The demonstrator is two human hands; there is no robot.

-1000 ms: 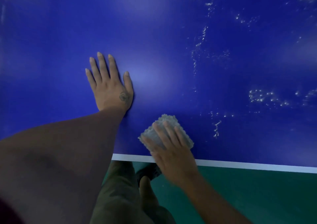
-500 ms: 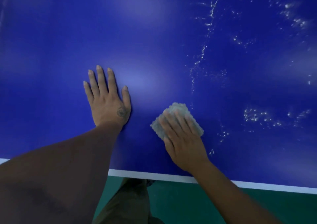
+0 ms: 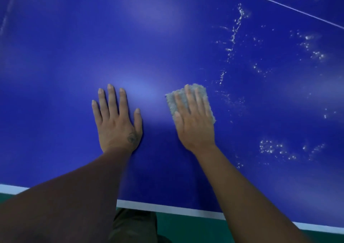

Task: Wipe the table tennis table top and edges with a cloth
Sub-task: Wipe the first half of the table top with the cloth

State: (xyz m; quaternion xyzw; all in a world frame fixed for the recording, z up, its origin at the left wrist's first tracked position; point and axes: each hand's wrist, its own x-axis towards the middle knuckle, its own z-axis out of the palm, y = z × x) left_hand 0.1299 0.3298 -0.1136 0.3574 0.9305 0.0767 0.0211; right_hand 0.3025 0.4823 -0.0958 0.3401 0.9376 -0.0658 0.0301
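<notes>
Cloth (image 3: 170, 104) lies flat on the table (image 3: 167, 38), pinned under the straight fingers of the right hand (image 3: 195, 127), probably to spread pressure evenly. Left hand (image 3: 116, 123), flat and empty just to the left, likely braces the reach. White specks (image 3: 270, 147) to the right look unwiped.

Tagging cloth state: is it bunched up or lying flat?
Flat: the cloth lies as a rectangular pad under the outstretched right hand. Folded layers: cannot tell.

The right hand (image 3: 195, 125) pushed the cloth (image 3: 170, 102) farther forward.
</notes>
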